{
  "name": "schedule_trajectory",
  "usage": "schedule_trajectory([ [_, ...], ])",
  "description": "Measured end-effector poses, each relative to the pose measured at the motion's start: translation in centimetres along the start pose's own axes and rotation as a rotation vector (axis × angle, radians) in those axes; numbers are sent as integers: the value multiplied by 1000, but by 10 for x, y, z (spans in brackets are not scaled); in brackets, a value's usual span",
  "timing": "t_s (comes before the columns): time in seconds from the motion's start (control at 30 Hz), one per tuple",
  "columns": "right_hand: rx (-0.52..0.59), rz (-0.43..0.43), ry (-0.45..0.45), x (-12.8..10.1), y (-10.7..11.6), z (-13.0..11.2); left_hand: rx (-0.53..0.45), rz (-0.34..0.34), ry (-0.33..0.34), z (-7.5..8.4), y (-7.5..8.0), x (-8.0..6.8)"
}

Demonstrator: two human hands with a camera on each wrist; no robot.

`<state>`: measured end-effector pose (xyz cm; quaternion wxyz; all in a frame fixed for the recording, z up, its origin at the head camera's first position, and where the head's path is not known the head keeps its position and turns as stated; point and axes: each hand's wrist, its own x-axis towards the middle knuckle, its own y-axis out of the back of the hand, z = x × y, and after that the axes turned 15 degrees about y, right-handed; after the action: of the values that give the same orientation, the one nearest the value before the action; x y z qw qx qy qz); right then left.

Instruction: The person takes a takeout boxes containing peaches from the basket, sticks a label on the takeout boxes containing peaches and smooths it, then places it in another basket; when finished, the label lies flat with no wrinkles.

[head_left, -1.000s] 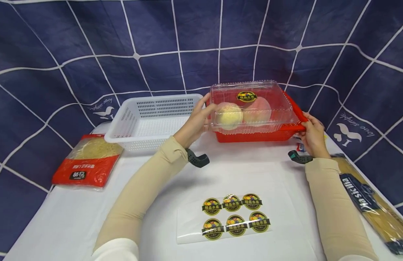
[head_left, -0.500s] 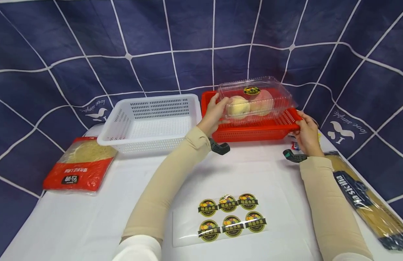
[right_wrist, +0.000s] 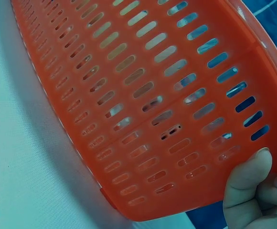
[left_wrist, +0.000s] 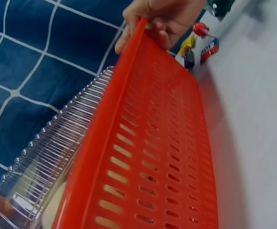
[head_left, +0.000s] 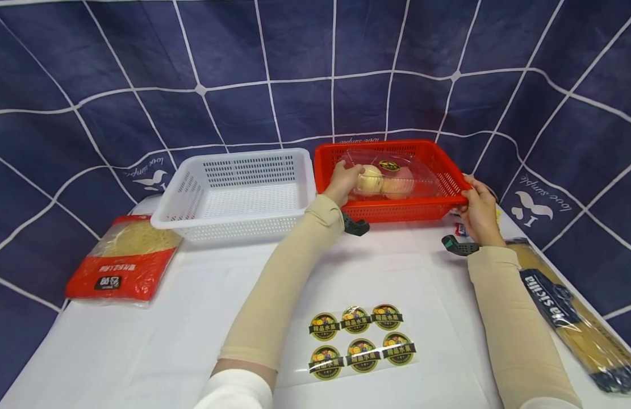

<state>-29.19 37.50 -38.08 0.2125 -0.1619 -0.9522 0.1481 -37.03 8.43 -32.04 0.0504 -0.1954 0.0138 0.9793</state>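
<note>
A clear plastic box (head_left: 397, 173) with a round label and two pale peaches (head_left: 370, 179) lies inside the red slotted basket (head_left: 397, 211) at the back of the table. My left hand (head_left: 345, 175) reaches over the basket's left end and holds the box's left side. In the left wrist view the ribbed box (left_wrist: 52, 157) shows just behind the basket wall (left_wrist: 153, 157). My right hand (head_left: 472, 197) grips the basket's near right corner rim. In the right wrist view its thumb (right_wrist: 247, 183) presses on the outer wall (right_wrist: 138, 95).
A white slotted basket (head_left: 238, 165) stands left of the red one. A red noodle pack (head_left: 121, 261) lies at the far left, a sticker sheet (head_left: 358, 338) near the front, a spaghetti pack (head_left: 576, 312) at the right edge. A small colourful item (head_left: 460, 229) sits under my right hand.
My left hand has lowered the clear box from above the red basket down into it. The right hand has kept its grip on the rim.
</note>
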Motion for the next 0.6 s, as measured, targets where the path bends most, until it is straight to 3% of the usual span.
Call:
schedule_trajectory([
  [0.27,15,-12,2,2,-1,4,-35,32,41,-3,3,17],
  [0.47,-21,-12,-18,0,-1,3,54,-34,138,-1,9,20],
  [0.6,-39,-8,-24,-2,0,3,135,-59,135,6,16,10],
])
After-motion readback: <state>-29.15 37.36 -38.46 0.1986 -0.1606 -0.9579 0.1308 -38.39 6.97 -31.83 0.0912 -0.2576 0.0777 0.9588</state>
